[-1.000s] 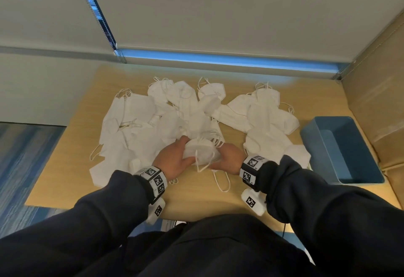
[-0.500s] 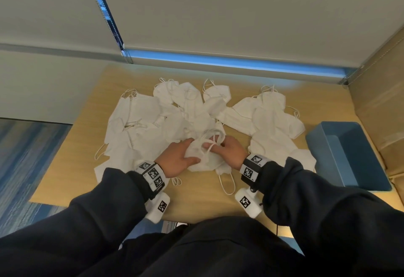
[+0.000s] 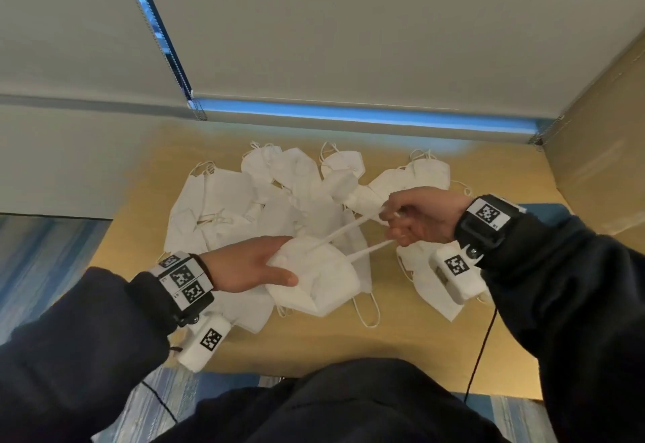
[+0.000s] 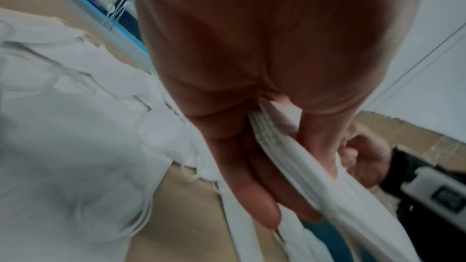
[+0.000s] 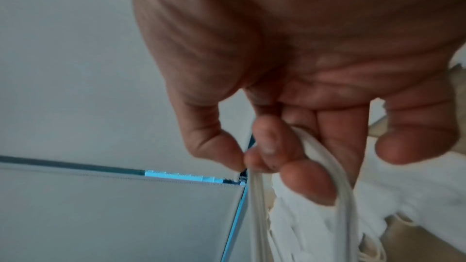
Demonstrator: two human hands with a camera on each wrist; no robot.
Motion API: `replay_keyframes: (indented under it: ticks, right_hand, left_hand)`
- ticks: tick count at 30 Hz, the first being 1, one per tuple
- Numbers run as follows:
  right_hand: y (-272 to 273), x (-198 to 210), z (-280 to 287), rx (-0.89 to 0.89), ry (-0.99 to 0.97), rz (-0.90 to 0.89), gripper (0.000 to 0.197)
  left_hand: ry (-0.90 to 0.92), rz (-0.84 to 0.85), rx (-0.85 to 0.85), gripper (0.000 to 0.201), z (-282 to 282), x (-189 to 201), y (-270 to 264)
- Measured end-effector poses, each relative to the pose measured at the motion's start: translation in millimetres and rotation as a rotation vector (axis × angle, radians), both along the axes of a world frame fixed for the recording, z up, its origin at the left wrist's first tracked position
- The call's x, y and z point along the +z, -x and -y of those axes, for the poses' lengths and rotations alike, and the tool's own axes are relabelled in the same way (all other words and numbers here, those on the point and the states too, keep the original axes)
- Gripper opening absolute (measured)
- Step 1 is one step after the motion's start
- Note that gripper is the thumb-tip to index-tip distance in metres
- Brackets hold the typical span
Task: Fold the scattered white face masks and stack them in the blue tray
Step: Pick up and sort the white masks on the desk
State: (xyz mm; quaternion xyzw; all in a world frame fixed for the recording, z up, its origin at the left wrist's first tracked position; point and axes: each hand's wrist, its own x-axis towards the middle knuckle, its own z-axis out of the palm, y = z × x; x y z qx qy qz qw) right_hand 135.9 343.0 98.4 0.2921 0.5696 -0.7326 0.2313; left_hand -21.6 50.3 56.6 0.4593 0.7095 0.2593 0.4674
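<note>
My left hand (image 3: pixel 289 261) grips one white face mask (image 3: pixel 319 283) by its left edge, thumb on top, and holds it above the table's front. In the left wrist view the mask's folded edge (image 4: pixel 285 146) sits between thumb and fingers. My right hand (image 3: pixel 393 226) is up and to the right, its fingers curled round the mask's two ear loops (image 3: pixel 343 241), which are stretched taut. The loops (image 5: pixel 335 166) run through those curled fingers. Several other white masks (image 3: pixel 244 205) lie scattered behind. Only a sliver of the blue tray (image 3: pixel 546 208) shows behind my right wrist.
The wooden table (image 3: pixel 401 334) has bare surface along its front edge. More masks (image 3: pixel 432 282) lie under my right wrist. A cardboard-coloured wall (image 3: pixel 600 163) rises at the right, and window blinds (image 3: pixel 349 41) stand behind the table.
Both hands lifted the mask off the pile. My right hand moved up and to the right, pulling the ear loops taut, while the left hand kept hold of the mask body.
</note>
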Motion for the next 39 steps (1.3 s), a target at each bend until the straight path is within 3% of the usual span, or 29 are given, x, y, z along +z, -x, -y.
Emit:
replay_keyframes:
  ticks: [4,7,8,10,12,14,18,21,25,28,32,34,36,38,39]
  right_hand:
    - [5.8,-18.3,19.1,-0.131,-0.056,-0.050,0.018]
    - [14.3,-27.5,35.2,-0.296,-0.075,-0.151,0.013]
    - [14.9,-30.6,37.6,-0.344,-0.060,-0.154,0.020]
    - [14.8,-38.7,41.8,-0.358,-0.024,-0.104,0.052]
    - [13.6,-45.0,51.3,-0.290,0.012,-0.050,0.065]
    - [16.2,-48.8,61.7,-0.218,-0.045,-0.051,0.058]
    - [30.6,-59.6,69.6,-0.005,-0.684,-0.144,0.045]
    - [34.2,-79.8,75.9,0.076,-0.885,-0.113,0.046]
    - [36.9,-115.2,96.9,0.180,-0.929,-0.029,0.043]
    - [39.9,-129.4,105.2,0.143,-0.951,-0.017,0.044]
    - [39.5,-119.5,100.8,0.162,-0.968,-0.072,0.039]
    - [35.2,-109.2,97.3,0.148,-0.958,-0.093,0.022]
    - [29.3,-95.9,93.8,0.131,-0.903,-0.155,0.019]
    - [22.6,-83.0,90.3,0.008,-0.676,-0.220,0.006]
    - [20.1,-77.4,87.8,-0.066,-0.557,-0.222,0.012]
  left_hand:
    - [-0.060,-0.018,0.041,0.044,-9.6,-1.0,3.4]
    - [-0.146,0.147,0.244,0.047,-20.0,-10.5,0.4]
    - [-0.165,0.244,0.337,0.046,-22.6,-11.7,-2.2]
    - [-0.179,0.409,0.464,0.044,-29.1,-15.5,-5.9]
    - [-0.189,0.446,0.506,0.046,-37.2,-19.7,-8.1]
    - [-0.206,0.370,0.519,0.049,-45.8,-25.1,-8.5]
    - [-0.164,-0.075,0.473,0.052,-50.1,-35.1,-4.2]
    - [-0.181,-0.269,0.385,0.043,-42.2,-52.7,-0.9]
    - [-0.153,-0.377,0.254,0.044,-30.8,-82.1,-5.4]
    - [-0.154,-0.373,0.232,0.054,-28.5,-87.5,-3.7]
    - [-0.157,-0.316,0.209,0.046,-28.9,-88.1,7.1]
    - [-0.138,-0.287,0.179,0.051,-28.8,-84.1,15.5]
    - [-0.139,-0.234,0.146,0.057,-26.8,-75.7,26.3]
    - [-0.170,-0.158,0.103,0.055,-23.4,-64.9,35.3]
    - [-0.186,-0.113,0.094,0.051,-21.4,-59.8,38.2]
